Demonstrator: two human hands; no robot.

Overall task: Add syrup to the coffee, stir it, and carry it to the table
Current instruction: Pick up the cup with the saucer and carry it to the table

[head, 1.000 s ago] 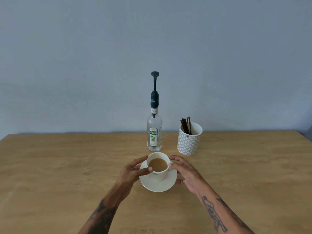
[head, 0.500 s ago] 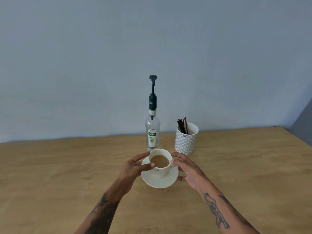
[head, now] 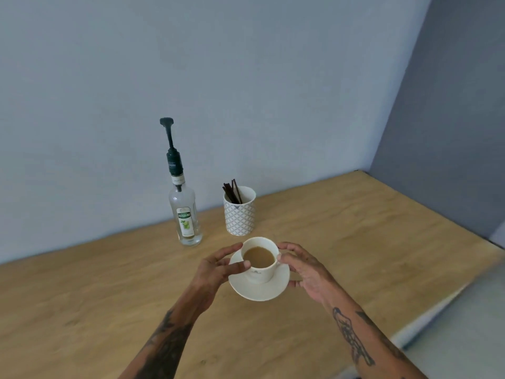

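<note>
White ceramic cup (head: 259,265) of milky coffee sits on its white saucer (head: 261,289); I see left hand (head: 216,269) and right hand (head: 307,272) gripping both above the wooden worktop (head: 82,296).

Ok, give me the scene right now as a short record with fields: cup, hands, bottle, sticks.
cup: upright on saucer, holds milky coffee
left hand: fingers on cup and saucer rim
right hand: fingers on cup and saucer rim
bottle: upright on counter, pump on top, behind the cup to the left
sticks: dark, standing in patterned holder beside the bottle
</note>
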